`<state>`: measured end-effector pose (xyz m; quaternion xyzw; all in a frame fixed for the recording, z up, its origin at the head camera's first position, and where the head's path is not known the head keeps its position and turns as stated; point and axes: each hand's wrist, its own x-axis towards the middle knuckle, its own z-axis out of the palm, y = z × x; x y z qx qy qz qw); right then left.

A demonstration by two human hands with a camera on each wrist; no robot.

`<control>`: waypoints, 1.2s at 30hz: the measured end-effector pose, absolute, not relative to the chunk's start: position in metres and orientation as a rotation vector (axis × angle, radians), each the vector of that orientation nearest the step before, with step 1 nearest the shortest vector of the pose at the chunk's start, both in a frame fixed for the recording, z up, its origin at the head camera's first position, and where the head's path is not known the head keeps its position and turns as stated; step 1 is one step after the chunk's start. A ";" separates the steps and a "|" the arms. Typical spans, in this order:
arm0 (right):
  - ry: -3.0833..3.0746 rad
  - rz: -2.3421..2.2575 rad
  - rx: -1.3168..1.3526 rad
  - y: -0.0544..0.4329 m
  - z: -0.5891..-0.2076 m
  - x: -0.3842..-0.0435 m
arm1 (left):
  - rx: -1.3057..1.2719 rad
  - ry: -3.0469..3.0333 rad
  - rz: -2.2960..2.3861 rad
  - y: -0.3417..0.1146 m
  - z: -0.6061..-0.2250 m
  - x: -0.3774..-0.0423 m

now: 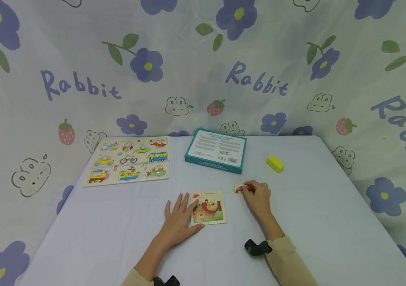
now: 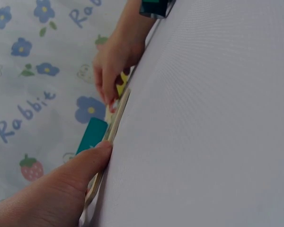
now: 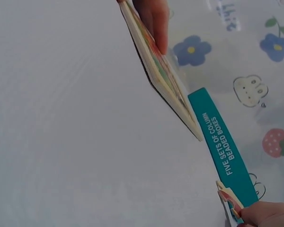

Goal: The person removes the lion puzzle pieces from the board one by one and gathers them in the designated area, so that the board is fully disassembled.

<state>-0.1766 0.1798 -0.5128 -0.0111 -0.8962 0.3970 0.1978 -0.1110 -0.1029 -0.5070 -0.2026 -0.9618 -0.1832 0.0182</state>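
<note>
A square wooden jigsaw puzzle (image 1: 210, 209) with a lion picture lies flat on the table. My left hand (image 1: 178, 223) rests on its left side with fingers spread, one fingertip over the picture and the thumb (image 2: 100, 153) along the near edge. To the right of the puzzle, my right hand (image 1: 258, 196) pinches a small red and cream jigsaw piece (image 1: 237, 188) between thumb and fingertips. The right wrist view shows this jigsaw piece (image 3: 228, 198) tilted up, partly hidden by the fingers. The wooden puzzle's edge (image 3: 163, 90) also shows there, with left-hand fingers on top.
At the back left lies a wooden vehicle puzzle board (image 1: 127, 162). A teal and white box (image 1: 215, 151) lies behind the lion puzzle. The yellow block (image 1: 275, 163) is beyond my right hand. A printed cloth (image 1: 195, 71) hangs behind the white table (image 1: 331, 222).
</note>
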 end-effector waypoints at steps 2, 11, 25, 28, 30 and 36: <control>-2.509 1.104 -0.034 0.180 -0.513 -0.177 | -0.628 -2.988 -0.572 -0.103 -0.507 -0.111; -2.516 1.080 -0.022 0.181 -0.514 -0.177 | -0.625 -2.988 -0.557 -0.103 -0.507 -0.111; -2.522 1.082 -0.001 0.181 -0.516 -0.178 | -0.621 -3.006 -0.552 -0.103 -0.506 -0.111; -2.522 1.064 0.008 0.181 -0.516 -0.178 | -0.619 -3.012 -0.553 -0.103 -0.506 -0.111; -2.529 1.030 0.007 0.182 -0.516 -0.178 | -0.620 -3.008 -0.561 -0.103 -0.506 -0.111; -2.551 0.945 -0.034 0.183 -0.517 -0.179 | -0.624 -3.001 -0.570 -0.103 -0.507 -0.112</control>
